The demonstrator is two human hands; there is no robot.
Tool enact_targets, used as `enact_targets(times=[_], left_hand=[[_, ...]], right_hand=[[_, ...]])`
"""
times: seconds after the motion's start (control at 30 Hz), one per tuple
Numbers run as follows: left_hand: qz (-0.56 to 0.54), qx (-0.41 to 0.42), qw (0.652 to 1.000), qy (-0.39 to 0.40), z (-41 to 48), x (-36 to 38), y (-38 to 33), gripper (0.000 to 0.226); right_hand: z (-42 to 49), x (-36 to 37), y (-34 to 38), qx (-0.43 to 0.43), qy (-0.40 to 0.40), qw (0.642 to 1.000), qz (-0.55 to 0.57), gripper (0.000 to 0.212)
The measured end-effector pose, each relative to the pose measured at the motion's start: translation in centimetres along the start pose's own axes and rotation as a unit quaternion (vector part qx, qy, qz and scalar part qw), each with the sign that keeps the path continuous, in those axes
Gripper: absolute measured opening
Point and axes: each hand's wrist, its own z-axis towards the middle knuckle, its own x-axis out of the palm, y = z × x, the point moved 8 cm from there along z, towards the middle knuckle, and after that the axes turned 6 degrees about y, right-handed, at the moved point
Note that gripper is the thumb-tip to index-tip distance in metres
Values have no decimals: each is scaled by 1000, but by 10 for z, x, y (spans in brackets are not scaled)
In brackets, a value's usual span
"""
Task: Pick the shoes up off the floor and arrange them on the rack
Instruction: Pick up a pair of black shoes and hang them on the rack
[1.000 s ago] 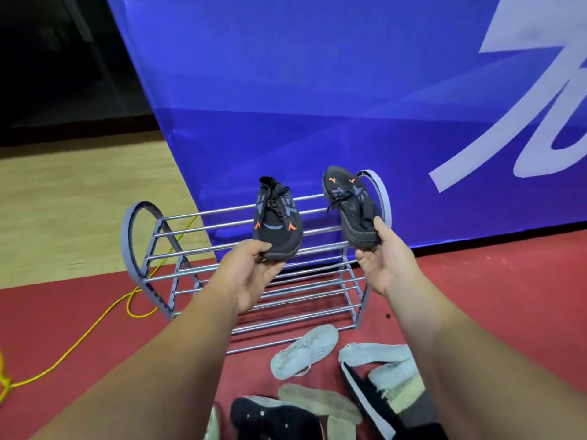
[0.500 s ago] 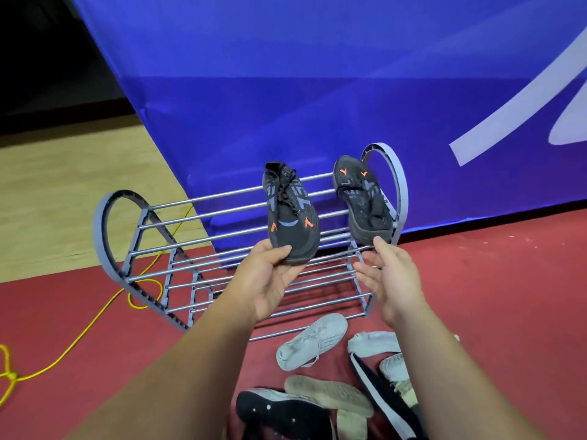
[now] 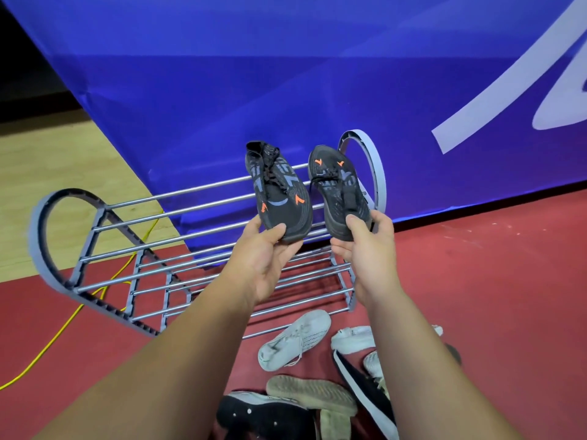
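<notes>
Two black knit shoes with orange marks lie on the top bars of the grey metal rack (image 3: 133, 214), at its right end. My left hand (image 3: 266, 258) pinches the near end of the left black shoe (image 3: 279, 195) between thumb and fingers. My right hand (image 3: 365, 246) grips the near end of the right black shoe (image 3: 340, 192), thumb on top. Both shoes point away from me toward the blue banner. On the red floor in front of the rack lie a white sneaker (image 3: 295, 339), a black shoe (image 3: 263, 417) and several more shoes.
A blue banner (image 3: 286, 74) stands right behind the rack. A yellow cable (image 3: 63, 325) runs over the floor at the left, under the rack's left end. Wooden flooring lies beyond the red mat at the left.
The view has come closer to the rack. My right hand, open half a second ago, now grips the right shoe again. My left hand has kept its hold on the left shoe.
</notes>
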Motion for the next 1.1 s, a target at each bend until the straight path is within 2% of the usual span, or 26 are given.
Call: enact_targets(times=[0.07,0.13,0.33,0.4,0.5,0.53,0.63,0.67,0.73,0.83,0.97,1.1], left_hand=[[31,-7,999,-11,2,-3,2,61],[71,-14,997,-13,3,-6,4,70],[199,-6,980,-14,3,-10,1,75],[253,0,967,-20,4,-11,-1,76],[343,25,938,-39,2,-13,-7,63],[363,30,931,-39,2,-14,-8,67],[423,38,905,-14,-2,-16,-10,110],[449,49,892,-1,-4,-14,-11,116],[481,82,873,11,-7,-9,-13,111],[500,117,858,-4,-9,-7,-17,80],[503,132,854,-13,-13,-12,-19,56],[499,145,854,-17,-16,-23,-20,50]], right_hand=[[3,0,1,-1,-1,1000,9,45],[5,0,1,4,1,1000,9,44],[6,9,0,14,8,1000,9,43],[7,11,0,8,8,1000,6,43],[7,10,-2,15,2,1000,7,52],[8,10,-3,15,1,1000,8,54],[6,11,-2,11,3,1000,10,57],[6,11,-2,10,4,1000,9,57],[5,11,-3,12,8,1000,4,57],[5,11,-2,15,12,1000,-9,57],[5,10,-3,15,22,999,-25,55],[6,9,-5,27,29,999,-32,52]])
